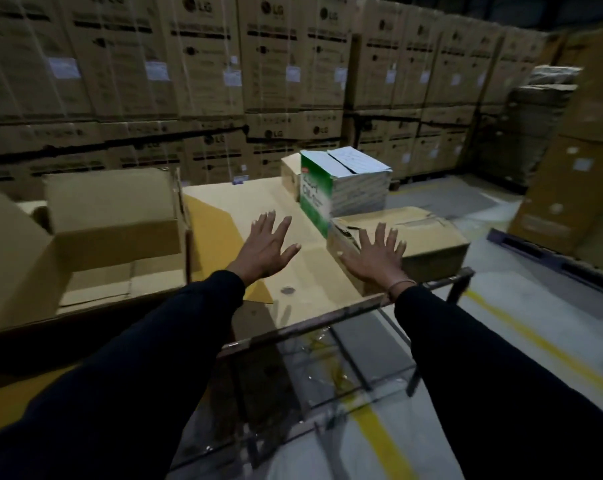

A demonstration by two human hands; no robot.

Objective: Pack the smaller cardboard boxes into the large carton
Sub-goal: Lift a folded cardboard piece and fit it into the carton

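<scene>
The large carton (120, 237) stands open at the left on a table covered with cardboard sheets (251, 199). A flat brown box (428, 237) lies at the table's right end. Behind it stands a green and white box (341, 181), and a small brown box (289, 174) sits behind that. My left hand (267, 245) hovers over the sheet with fingers spread and holds nothing. My right hand (376, 258) is spread over the flat brown box's near left corner; contact is unclear.
A wall of stacked printed cartons (224, 64) fills the background. More cartons (577, 174) rise at the right beside a dark pallet (549, 258). The table's metal frame (327, 313) shows below my arms, above a floor with yellow lines (521, 327).
</scene>
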